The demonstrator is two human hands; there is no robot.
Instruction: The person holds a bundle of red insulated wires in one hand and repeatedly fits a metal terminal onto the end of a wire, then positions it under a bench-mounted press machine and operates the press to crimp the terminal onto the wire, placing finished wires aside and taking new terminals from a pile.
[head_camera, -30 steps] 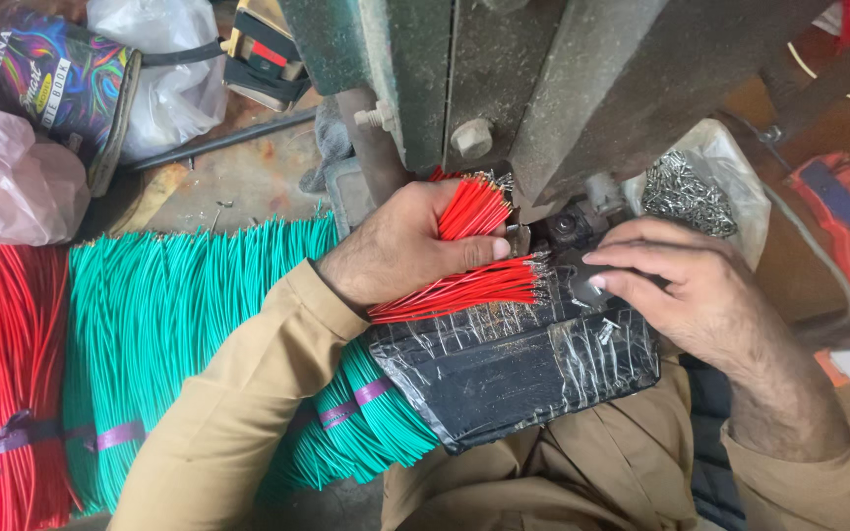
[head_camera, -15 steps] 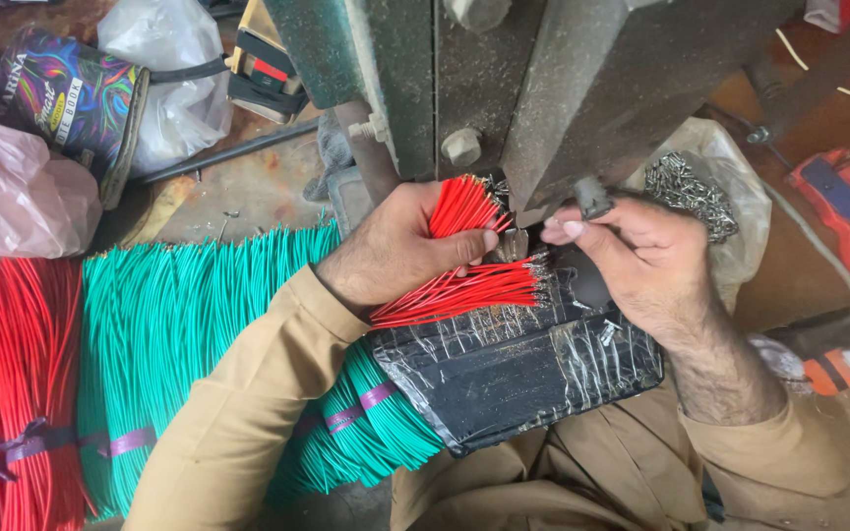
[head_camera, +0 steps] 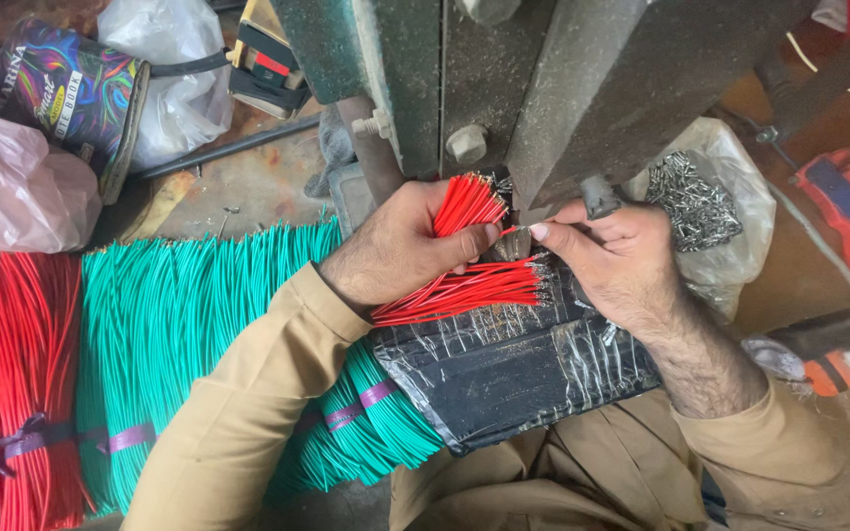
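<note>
Holding red wires (head_camera: pixel 464 211) tight in the left hand (head_camera: pixel 400 251), the right hand (head_camera: pixel 607 256) should pinch one wire straight into the machine (head_camera: pixel 543 79).

Green wire bundle (head_camera: pixel 199 334) lying at left centre, colourful tin (head_camera: pixel 66 88) sitting upper left, bag of metal terminals (head_camera: pixel 705 202) resting right of centre.

Red wires (head_camera: pixel 464 285) at centre. Teal bundle (head_camera: pixel 199 334), purple tie (head_camera: pixel 125 438) – nine o'clock. Red bundle (head_camera: pixel 2 374) further left. Pad (head_camera: pixel 514 369) black, glossy. Sleeves (head_camera: pixel 238 413) tan. Machine (head_camera: pixel 504 69) dull green-grey – twelve o'clock. Can (head_camera: pixel 66 88) rainbow-swirled.
</note>
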